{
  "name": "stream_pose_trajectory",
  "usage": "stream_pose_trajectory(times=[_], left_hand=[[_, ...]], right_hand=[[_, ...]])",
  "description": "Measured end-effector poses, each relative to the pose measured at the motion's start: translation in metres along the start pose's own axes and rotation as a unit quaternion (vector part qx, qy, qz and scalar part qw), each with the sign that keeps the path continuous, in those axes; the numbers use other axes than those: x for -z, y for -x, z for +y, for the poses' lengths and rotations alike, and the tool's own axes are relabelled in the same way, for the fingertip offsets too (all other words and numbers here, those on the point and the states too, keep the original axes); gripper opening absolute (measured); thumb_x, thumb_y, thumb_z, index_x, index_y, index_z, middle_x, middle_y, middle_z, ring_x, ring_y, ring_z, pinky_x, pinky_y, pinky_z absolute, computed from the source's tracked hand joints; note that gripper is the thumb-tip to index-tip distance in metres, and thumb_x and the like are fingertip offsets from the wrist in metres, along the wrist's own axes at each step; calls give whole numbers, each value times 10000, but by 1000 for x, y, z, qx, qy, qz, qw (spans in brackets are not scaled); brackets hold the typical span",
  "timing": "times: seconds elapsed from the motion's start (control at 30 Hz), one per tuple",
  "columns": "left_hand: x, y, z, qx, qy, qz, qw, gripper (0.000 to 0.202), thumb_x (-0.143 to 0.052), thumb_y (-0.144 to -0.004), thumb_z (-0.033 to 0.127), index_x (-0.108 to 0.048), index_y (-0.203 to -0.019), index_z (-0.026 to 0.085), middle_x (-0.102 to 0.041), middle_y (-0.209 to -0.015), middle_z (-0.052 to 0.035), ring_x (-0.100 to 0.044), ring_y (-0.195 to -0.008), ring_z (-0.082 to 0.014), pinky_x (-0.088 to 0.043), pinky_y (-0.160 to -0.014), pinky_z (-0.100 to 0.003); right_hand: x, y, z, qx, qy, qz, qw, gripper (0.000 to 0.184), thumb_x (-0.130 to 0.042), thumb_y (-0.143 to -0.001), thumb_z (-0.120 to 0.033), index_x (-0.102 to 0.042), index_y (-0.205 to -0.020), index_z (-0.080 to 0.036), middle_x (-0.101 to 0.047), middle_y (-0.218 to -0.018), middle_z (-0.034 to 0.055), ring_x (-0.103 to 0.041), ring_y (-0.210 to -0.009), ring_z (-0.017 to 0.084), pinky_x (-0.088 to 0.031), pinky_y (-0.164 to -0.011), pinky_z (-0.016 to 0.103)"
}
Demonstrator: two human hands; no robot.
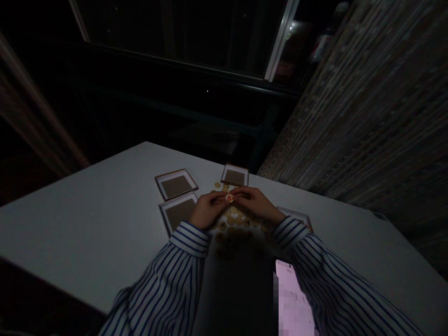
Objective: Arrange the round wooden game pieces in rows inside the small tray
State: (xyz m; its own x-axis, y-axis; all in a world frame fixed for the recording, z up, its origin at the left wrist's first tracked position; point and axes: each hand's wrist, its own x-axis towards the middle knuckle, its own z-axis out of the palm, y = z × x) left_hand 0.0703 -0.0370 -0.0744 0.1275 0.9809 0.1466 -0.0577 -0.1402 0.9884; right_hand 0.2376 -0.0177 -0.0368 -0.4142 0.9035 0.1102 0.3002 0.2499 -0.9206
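A round Chinese chess piece [229, 198] with a red character on its face is held up between my two hands. From the left, the closed fingertips of my left hand [210, 207] pinch its edge. The fingers of my right hand [254, 200] close on it from the other side. Below and around my hands, several more round wooden pieces [239, 220] lie scattered on the white table [105, 214]. A few show black characters; others look plain. The pieces nearest me are in deep shadow and hard to make out.
Shallow box parts stand around the pieces: a back-left tray [177, 186], a front-left tray [180, 214], a back tray [234, 177] and a right tray [297, 216], partly behind my sleeve. A lit phone [296, 298] lies near my right forearm. A string curtain [350, 116] hangs at right.
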Motion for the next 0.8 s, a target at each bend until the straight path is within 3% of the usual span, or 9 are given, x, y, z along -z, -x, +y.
stream_pose_trajectory(times=[0.13, 0.33, 0.5, 0.63, 0.8], left_hand=[[-1, -1, -1, 28, 53, 15, 998, 397, -741, -605, 364, -679, -907, 114, -716, -849, -94, -654, -783, -184, -498, -791, -329], [-1, 0, -5, 50, 43, -16, 998, 406, -697, -646, 369, -684, -963, 115, -714, -899, -106, -656, -788, -185, -498, -780, -326], [0, -1, -10, 11, -86, 31, 996, 389, -584, -745, 383, -667, -1018, 118, -706, -943, -110, -650, -840, -202, -500, -788, -337], [3, -1, -10, -35, -218, 71, 973, 361, -506, -799, 359, -653, -1041, 135, -698, -984, -97, -639, -895, -203, -487, -833, -340], [3, 0, -7, -65, -281, 71, 955, 323, -465, -822, 333, -650, -1025, 163, -698, -982, -70, -641, -895, -191, -493, -826, -321]], right_hand=[[0, 4, -5, 61, 122, -18, 990, 311, -602, -766, -372, -655, -985, -157, -665, -848, 40, -591, -753, 148, -455, -681, 268], [3, 6, -3, 103, 251, -28, 962, 260, -557, -807, -324, -653, -1000, -180, -650, -812, 21, -563, -704, 126, -420, -642, 237], [30, 1, 10, 53, 296, 22, 953, 280, -564, -781, -333, -645, -992, -168, -640, -769, 10, -552, -662, 118, -403, -602, 220], [64, -5, 26, -1, 347, 76, 935, 280, -567, -764, -356, -663, -924, -147, -659, -795, 37, -570, -715, 141, -411, -642, 230], [79, -8, 45, -63, 400, 72, 912, 312, -534, -784, -399, -678, -926, -162, -681, -819, 57, -588, -716, 156, -405, -616, 231]])
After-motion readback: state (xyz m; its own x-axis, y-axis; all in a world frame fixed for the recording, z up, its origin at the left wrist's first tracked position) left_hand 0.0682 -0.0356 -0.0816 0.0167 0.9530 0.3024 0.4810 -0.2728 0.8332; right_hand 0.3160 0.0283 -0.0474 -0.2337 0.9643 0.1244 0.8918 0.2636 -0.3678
